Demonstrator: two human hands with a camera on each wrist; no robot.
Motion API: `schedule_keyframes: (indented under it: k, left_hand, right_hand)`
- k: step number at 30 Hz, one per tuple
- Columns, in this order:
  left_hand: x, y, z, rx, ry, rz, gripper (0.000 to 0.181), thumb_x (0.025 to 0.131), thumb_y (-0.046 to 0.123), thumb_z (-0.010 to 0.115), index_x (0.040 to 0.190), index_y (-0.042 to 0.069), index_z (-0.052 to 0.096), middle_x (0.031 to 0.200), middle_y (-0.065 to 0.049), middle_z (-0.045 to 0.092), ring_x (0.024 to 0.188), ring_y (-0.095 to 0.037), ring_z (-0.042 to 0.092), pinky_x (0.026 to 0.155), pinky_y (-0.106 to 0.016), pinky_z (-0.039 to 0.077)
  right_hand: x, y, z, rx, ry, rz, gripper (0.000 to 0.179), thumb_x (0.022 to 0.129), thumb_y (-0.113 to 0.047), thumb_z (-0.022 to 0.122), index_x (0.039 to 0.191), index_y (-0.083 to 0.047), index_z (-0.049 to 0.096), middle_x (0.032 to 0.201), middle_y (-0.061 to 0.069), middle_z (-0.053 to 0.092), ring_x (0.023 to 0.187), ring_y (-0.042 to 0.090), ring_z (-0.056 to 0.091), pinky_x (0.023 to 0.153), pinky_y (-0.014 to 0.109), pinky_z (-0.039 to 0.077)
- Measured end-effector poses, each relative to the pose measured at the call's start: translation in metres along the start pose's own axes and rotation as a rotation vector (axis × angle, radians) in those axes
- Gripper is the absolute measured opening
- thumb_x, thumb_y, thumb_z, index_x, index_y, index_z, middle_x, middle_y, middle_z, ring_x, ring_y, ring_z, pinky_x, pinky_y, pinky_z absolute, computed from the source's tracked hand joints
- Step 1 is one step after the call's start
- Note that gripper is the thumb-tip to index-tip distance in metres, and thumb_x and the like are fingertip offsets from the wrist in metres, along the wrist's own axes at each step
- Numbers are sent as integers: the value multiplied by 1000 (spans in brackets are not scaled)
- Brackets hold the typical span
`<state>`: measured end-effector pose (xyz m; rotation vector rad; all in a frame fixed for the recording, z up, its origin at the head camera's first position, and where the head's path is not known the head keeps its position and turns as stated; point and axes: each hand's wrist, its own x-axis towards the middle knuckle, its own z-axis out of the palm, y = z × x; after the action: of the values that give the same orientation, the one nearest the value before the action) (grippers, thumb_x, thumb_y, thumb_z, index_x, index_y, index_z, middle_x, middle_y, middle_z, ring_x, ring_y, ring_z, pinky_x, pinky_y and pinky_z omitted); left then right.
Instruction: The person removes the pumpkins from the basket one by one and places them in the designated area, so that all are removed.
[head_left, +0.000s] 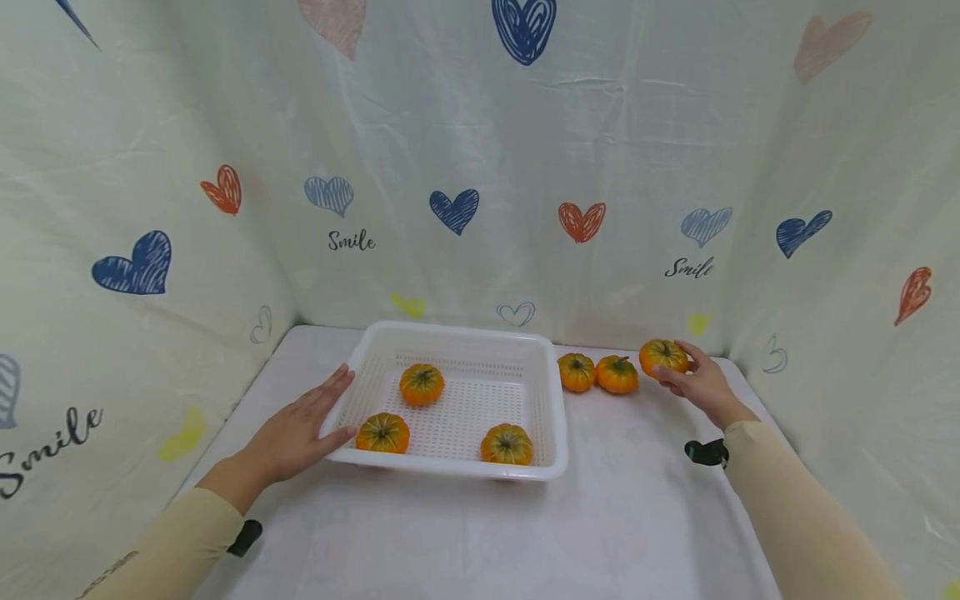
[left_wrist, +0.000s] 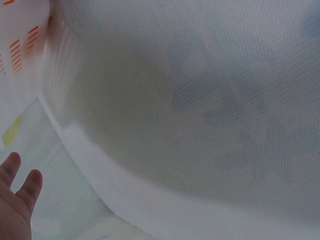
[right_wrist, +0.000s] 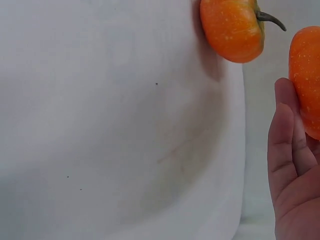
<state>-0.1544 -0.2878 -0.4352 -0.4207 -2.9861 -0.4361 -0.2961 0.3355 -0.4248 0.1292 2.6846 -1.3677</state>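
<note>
My right hand [head_left: 708, 390] holds a small orange pumpkin [head_left: 662, 357] between thumb and fingers, at the back right of the table. In the right wrist view that pumpkin [right_wrist: 306, 75] is cut off by the frame's edge. My left hand [head_left: 292, 433] lies with fairly straight fingers along the left side of a white plastic basket [head_left: 450, 469], its fingertips at the rim. Inside the basket sit three pumpkins: one toward the back [head_left: 422, 384], one at the front left [head_left: 382, 433] and one at the front right [head_left: 507, 444].
Two more pumpkins, a nearer-to-basket one [head_left: 577, 372] and its neighbour [head_left: 617, 375], stand side by side between the basket and my right hand. A white cloth covers the table [head_left: 465, 542]. Heart-printed curtains [head_left: 517, 150] enclose the back and both sides.
</note>
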Motion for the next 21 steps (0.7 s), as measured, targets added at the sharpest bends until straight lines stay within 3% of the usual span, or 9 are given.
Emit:
schedule_keyframes:
  k: [6,14,18,21]
  left_hand:
    - [-1,1,-1,-5,11,2,85,96,53,56,161,15,17,166,-9,15,143,-41,31,107,-63,34]
    - [-1,2,-2,-5,5,-2,85,96,53,56,161,16,16,166,-9,16,142,-41,32,106,-63,35]
    - [0,1,0,-5,0,-7,85,96,53,56,161,17,15,166,-9,15,143,-41,31,106,-63,35]
    - [1,0,0,-3,1,-8,85,96,53,56,161,17,15,166,-8,14,143,-41,31,106,-63,35]
  right_hand:
    - [4,14,1,40,26,49,103,91,-51,68,161,-9,5,145,33,35,113,42,59,80,19,54]
    - [7,28,7,45,43,92,101,93,-48,67,160,-7,4,149,37,25,116,40,49,76,17,53]
    - [10,33,10,10,47,116,99,94,-47,65,160,-6,4,152,37,20,124,44,39,91,30,54]
    - [11,36,13,-21,54,122,98,95,-47,65,159,-5,5,153,38,18,128,48,34,105,49,43]
